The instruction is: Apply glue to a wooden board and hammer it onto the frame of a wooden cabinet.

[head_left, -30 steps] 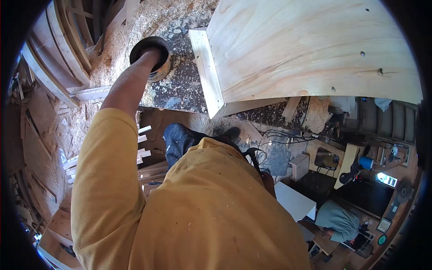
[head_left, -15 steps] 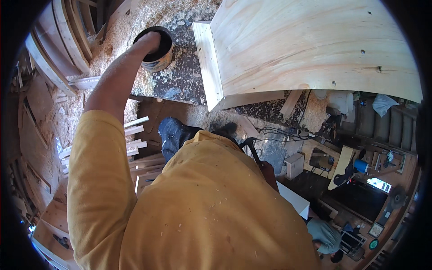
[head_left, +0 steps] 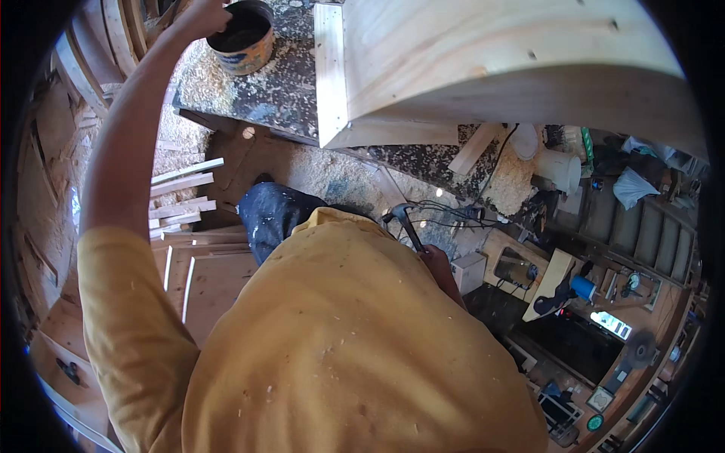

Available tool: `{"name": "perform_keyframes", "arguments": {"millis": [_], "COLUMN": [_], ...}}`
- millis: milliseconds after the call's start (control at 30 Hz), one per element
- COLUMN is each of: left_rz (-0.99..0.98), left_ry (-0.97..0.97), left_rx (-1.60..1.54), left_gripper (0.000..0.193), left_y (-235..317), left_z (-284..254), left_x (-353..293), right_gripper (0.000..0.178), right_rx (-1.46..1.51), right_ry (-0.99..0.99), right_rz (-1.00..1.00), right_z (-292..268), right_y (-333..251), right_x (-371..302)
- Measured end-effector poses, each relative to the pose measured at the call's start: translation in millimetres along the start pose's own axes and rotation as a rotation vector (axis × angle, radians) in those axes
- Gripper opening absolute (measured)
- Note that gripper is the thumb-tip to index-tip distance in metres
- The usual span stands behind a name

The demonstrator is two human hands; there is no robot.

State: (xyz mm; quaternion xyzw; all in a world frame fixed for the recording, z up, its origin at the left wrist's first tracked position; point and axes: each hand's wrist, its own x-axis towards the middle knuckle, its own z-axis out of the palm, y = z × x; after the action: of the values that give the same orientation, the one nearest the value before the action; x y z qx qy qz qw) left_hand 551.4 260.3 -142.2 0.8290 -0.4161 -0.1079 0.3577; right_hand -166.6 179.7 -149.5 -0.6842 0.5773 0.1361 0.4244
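My left hand point(head_left: 207, 16) is at the left rim of a round dark-lined bucket point(head_left: 245, 62), its fingers drawn together. Whatever they may hold is too small to make out. The bucket stands on a dark, paint-spattered workbench point(head_left: 291, 98) strewn with shavings. Low at my right side, my right hand point(head_left: 436, 262) grips a hammer point(head_left: 409, 229) by its handle, head pointing up and forward. On the bench to the right of the bucket rests a large pale wooden piece point(head_left: 453, 57), with a flat side strip point(head_left: 330, 75) and several nail marks.
Cut wooden strips point(head_left: 181, 185) and boards point(head_left: 219, 283) are stacked at the left. Curved wooden frames point(head_left: 79, 72) lean at the far left. Black cables point(head_left: 453, 211) trail below the bench. At the right are a white bucket point(head_left: 560, 170) and a cluttered table point(head_left: 649, 302).
My left hand has come up out of the bucket to its left rim. The hammer in my right hand has come into clearer view. The whole view has shifted.
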Motion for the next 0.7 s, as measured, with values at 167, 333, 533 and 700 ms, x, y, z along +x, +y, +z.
{"name": "perform_keyframes", "arguments": {"millis": [167, 333, 533, 700], "left_rz": [-0.238, -0.406, -0.499, -0.461], "left_ry": [-0.039, -0.01, 0.181, 0.201], "left_rx": [-0.375, -0.524, -0.867, -0.88], "left_gripper": [0.027, 0.029, 0.02, 0.017], "left_y": [42, 100, 191, 249], "left_z": [-13, 53, 186, 259], "left_x": [-99, -223, -317, -328], "right_gripper": [0.019, 0.018, 0.015, 0.015], "right_rx": [0.057, 0.144, 0.243, 0.36], "right_ry": [-0.066, -0.073, -0.044, -0.046], "right_rz": [-0.153, -0.246, -0.256, -0.261], "right_z": [-39, -79, -111, -118], "right_y": [41, 99, 151, 164], "right_x": [26, 42, 40, 36]}}
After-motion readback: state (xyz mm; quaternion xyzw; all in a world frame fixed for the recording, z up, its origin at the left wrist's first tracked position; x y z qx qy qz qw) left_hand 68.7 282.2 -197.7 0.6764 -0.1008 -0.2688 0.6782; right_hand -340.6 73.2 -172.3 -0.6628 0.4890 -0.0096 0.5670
